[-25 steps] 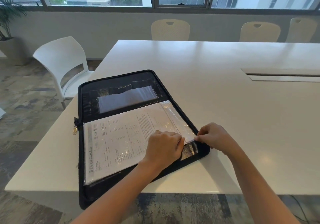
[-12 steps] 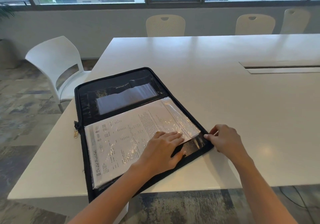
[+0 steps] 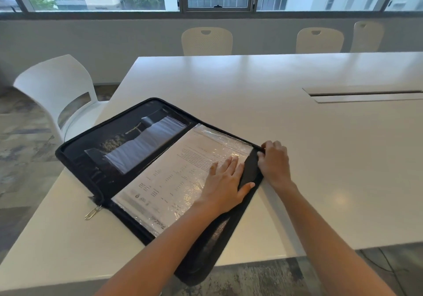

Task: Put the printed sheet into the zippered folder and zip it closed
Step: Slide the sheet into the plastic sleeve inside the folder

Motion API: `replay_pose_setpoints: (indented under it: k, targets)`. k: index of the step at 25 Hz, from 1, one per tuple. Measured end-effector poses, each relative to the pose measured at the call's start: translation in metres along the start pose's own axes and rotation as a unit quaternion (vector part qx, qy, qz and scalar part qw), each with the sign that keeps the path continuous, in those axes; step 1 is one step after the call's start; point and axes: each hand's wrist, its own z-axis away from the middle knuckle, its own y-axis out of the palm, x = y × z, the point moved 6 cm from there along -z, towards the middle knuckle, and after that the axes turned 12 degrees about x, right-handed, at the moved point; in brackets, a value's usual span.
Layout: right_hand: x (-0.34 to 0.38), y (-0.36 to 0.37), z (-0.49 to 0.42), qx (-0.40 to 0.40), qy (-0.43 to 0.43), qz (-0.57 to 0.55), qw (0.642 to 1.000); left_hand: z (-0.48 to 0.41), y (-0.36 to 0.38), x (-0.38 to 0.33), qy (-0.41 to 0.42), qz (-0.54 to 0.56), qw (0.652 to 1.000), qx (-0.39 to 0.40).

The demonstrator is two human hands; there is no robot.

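A black zippered folder (image 3: 96, 165) lies open on the white table (image 3: 251, 103), its near corner hanging over the table's front edge. The printed sheet (image 3: 174, 181), in a shiny clear sleeve, lies on the folder's right half. My left hand (image 3: 225, 187) rests flat on the sheet's near right part, fingers spread, thumb on the black rim. My right hand (image 3: 273, 161) curls over the folder's right edge, fingertips pinching the rim near its far corner. A metal zipper pull (image 3: 93, 212) dangles at the folder's left spine.
A white chair (image 3: 57, 94) stands at the table's left end, and three cream chairs (image 3: 207, 41) line the far side under the windows. A recessed cable slot (image 3: 364, 94) runs across the table at right. Patterned floor shows below the front edge.
The folder has turned and slid nearer, so its corner overhangs the table. My left hand flattened on the sheet. My right hand moved from the sleeve's corner to the folder's right rim.
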Motion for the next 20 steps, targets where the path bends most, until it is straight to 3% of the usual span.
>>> replay_pose_setpoints:
  k: [5, 8, 16, 20]
  targets:
    - [-0.002, 0.029, 0.063, 0.021, -0.051, -0.057, 0.997, -0.013, 0.003, -0.001, -0.025, 0.012, 1.000, -0.011]
    - [-0.006, 0.040, 0.070, 0.078, -0.052, -0.002, 0.996, -0.013, 0.004, -0.001, -0.018, 0.024, 1.000, -0.009]
    - [-0.015, 0.040, -0.001, 0.111, -0.047, 0.086, 0.989, -0.018, -0.007, -0.005, 0.006, 0.050, 0.999, 0.020]
    - [-0.018, 0.037, -0.048, 0.128, -0.046, 0.109, 0.985, -0.017, -0.020, 0.031, -0.036, 0.042, 0.998, 0.024]
